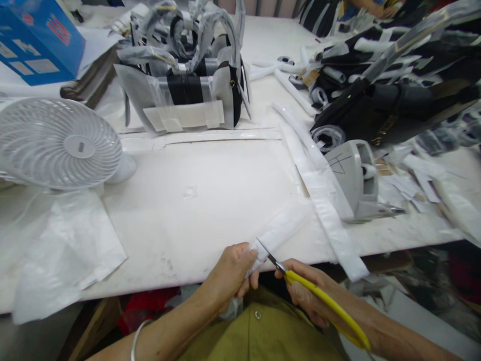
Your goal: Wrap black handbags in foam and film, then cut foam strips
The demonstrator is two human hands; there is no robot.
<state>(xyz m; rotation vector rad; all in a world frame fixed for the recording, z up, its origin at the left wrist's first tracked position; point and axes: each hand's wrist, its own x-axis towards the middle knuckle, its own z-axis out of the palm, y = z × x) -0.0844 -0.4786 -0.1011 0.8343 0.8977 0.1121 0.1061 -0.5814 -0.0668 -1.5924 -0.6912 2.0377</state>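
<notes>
At the front edge of the table, my left hand pinches the near end of a translucent white plastic strip, which stretches away to the upper right over the tabletop. My right hand grips yellow-handled scissors beside it. The metal blades point up and left, with their tips lying against the strip close to my left thumb. Whether the blades have cut into the plastic, I cannot tell. Part of the scissors' handle loops back over my right wrist.
A white fan and a plastic sheet are at left, below a blue box. Wrapped handbags stand at the back. At right are a tape dispenser, a long white strip and piled black bags. Another person's hands show far back.
</notes>
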